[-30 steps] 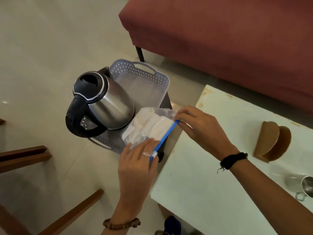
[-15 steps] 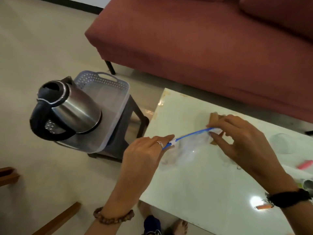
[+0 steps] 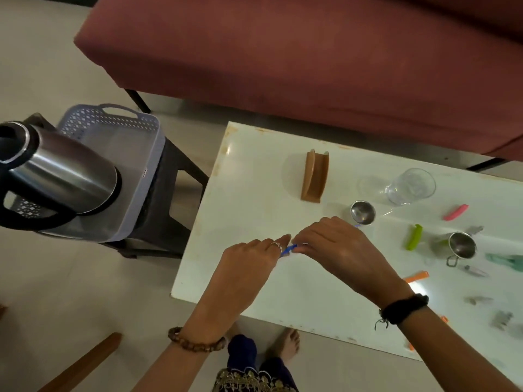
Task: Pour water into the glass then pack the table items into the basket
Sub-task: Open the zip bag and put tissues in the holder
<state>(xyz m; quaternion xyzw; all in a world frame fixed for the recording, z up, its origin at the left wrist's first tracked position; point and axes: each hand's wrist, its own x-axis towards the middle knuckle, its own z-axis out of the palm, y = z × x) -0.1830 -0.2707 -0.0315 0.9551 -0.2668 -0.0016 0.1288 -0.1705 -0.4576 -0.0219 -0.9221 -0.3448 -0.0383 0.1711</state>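
Both hands meet over table, fingertips pinching blue strip

Both forearms reach in from the near edge and converge toward the middle. The left hand, with a ring on one finger and a bead bracelet at the wrist, lies back-up, its fingers stretched toward the right and pinched together at the tips. The right hand, a dark band at its wrist, also lies back-up, fingers curled down and pointing left. The fingertips of the two hands nearly meet, both pinching the same thin blue strip.
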